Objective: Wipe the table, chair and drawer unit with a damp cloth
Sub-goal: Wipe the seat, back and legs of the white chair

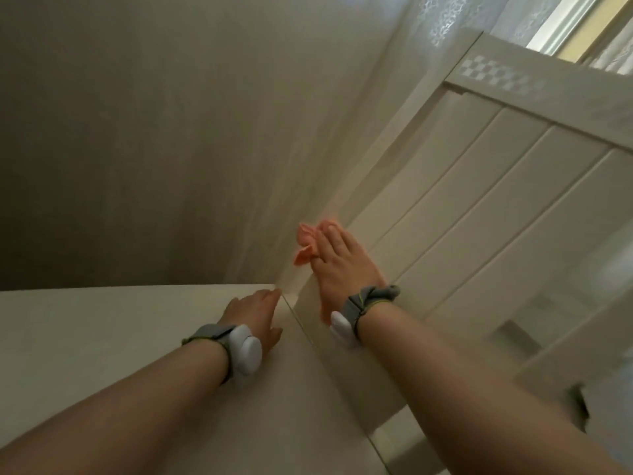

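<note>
Cloth [306, 243]: I'm pressing it flat-fingered under right grip [337, 265], panel edge [387, 200] running toward frame's upper right; left grip [255, 311] resting released on bench [102, 337].

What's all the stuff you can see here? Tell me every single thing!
table: one, white, bottom left
panelled board: one, white, right side, chequered strip near its top
cloth: one, pinkish orange, middle, pressed on the panelled board
curtain: one, sheer white, top middle
wall: one, beige, left
window frame: one, pale, top right corner
wristbands: two, grey with white pods, one per wrist
left hand: one, flat on the table corner
right hand: one, fingers straight, pressing the cloth
</note>
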